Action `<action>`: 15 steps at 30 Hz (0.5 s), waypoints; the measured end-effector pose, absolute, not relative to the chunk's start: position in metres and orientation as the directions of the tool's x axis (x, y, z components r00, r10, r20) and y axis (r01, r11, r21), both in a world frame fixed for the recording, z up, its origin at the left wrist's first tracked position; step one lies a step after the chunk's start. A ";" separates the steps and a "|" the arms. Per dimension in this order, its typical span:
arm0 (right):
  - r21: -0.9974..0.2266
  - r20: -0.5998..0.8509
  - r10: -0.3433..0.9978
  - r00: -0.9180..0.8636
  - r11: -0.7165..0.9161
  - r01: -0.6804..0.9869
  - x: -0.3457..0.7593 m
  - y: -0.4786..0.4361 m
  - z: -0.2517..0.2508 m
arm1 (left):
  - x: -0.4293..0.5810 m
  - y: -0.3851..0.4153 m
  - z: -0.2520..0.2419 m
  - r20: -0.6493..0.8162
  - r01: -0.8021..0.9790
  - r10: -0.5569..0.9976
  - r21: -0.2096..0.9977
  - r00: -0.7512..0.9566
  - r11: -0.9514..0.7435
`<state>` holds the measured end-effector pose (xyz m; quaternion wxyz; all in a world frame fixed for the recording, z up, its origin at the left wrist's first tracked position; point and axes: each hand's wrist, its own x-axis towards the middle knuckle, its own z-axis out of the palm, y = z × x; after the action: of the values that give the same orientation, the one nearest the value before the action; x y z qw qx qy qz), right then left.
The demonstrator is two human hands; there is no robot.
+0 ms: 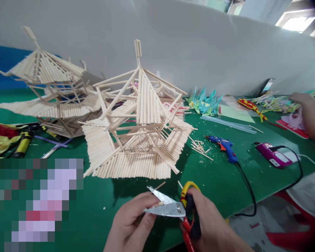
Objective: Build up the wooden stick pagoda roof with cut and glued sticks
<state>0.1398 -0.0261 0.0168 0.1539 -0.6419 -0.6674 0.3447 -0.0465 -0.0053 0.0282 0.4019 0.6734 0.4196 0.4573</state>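
Observation:
My right hand [208,222] grips the red and yellow handles of a pair of shears [170,206], whose silver blades point left and stand slightly apart. My left hand [132,220] pinches a short wooden stick [157,204] between thumb and fingers and holds it at the blades. Just beyond my hands stands a pagoda-shaped model of wooden sticks [136,129] on the green table [215,182]. A second stick model [49,91] stands behind it at the left.
A blue glue gun [224,146] with a black cord lies right of the model, beside loose stick offcuts [201,147]. A purple device [273,155], teal paper shapes [206,101] and clear glue sticks [229,123] lie farther right. Another person's hand [308,112] rests at the far right.

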 end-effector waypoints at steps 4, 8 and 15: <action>-0.648 -0.230 0.963 -0.138 -0.046 0.760 0.138 -0.026 0.006 | -0.045 -0.005 0.029 0.278 0.152 0.932 0.936 0.231 -0.317; -0.669 -0.266 0.946 -0.188 -0.041 0.742 0.138 -0.025 0.002 | -0.046 -0.002 0.034 0.107 0.060 0.942 0.989 0.319 -0.133; -0.673 -0.200 0.950 -0.239 0.044 0.738 0.140 -0.025 0.010 | -0.045 0.000 0.025 -0.295 -0.224 0.803 0.859 0.518 0.460</action>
<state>0.1401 -0.0249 0.0095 0.1526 -0.5979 -0.7061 0.3473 -0.0446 -0.0001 0.0247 0.7739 0.4001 0.3618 0.3318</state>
